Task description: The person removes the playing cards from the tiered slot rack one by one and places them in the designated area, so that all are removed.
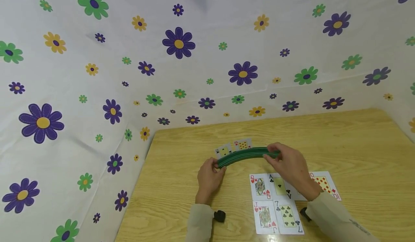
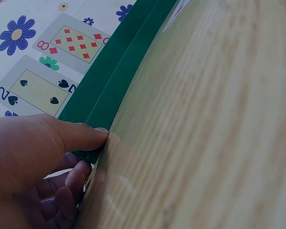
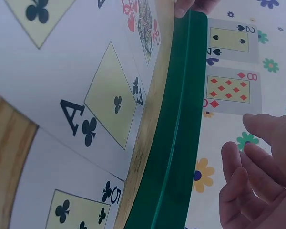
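Note:
A curved green card holder (image 1: 243, 156) stretches between my two hands, with a two of spades (image 2: 38, 90) and an eight of diamonds (image 2: 76, 43) standing along its far side. At its left end, my left hand (image 1: 209, 177) pinches the holder, thumb on the near face and fingers curled beneath. My right hand (image 1: 290, 164) is at the right end, thumb and fingers spread around it in the head view. In the right wrist view, those fingers are loosely bent and apart from the green strip, with nothing between them.
Face-up cards lie in rows on the wooden table (image 1: 168, 191): queen of hearts (image 1: 260, 187), ace of clubs (image 3: 112, 95), five of clubs (image 3: 81, 205), ten of diamonds (image 1: 325, 184), jack of hearts (image 1: 264, 216), seven of clubs (image 1: 288, 216). Flowered cloth (image 1: 207, 54) hangs behind and to the left.

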Demonstrator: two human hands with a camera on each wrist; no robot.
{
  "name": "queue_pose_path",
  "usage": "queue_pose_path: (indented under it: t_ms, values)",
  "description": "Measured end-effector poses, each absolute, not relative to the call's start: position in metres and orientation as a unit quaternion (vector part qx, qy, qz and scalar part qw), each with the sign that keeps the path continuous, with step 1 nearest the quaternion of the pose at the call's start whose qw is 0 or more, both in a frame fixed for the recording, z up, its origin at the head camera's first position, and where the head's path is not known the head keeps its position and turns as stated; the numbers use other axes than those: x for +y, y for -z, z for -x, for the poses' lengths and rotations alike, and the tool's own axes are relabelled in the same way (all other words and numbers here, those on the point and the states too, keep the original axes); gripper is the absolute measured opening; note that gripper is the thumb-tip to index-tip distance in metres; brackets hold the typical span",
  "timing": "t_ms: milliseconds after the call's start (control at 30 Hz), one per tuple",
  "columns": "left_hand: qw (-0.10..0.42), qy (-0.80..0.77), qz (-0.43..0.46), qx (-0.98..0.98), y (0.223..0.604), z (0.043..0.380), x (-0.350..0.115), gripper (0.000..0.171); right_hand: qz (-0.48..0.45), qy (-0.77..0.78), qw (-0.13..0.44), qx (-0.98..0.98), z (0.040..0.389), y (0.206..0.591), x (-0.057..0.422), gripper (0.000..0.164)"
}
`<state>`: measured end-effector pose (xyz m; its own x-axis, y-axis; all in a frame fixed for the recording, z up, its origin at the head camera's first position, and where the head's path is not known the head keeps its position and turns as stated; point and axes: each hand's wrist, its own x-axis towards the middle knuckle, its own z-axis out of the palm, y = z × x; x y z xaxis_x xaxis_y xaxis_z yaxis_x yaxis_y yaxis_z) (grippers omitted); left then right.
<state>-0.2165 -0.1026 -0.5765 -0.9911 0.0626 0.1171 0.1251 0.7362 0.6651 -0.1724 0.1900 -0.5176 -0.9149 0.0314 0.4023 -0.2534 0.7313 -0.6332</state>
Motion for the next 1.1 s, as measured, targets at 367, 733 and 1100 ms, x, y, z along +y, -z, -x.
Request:
queue_pose_path:
  t_ms: [367,733,1100]
  values:
    - [0.040,0.361,0.048,-0.930,0.575,0.217,-0.102,0.022,-0.039,-0.428,0.106,-0.897,0.194,0.518,0.176,0.052]
    - [0.045,0.359,0.052,-0.931,0.578,0.217,-0.103,0.021,-0.024,-0.421,0.118,-0.899,0.204,0.524,0.169,0.049]
    - [0.033,0.354,0.049,-0.933,0.580,0.219,-0.104,0.021,-0.003,-0.437,0.125,-0.891,0.211,0.530,0.161,0.036]
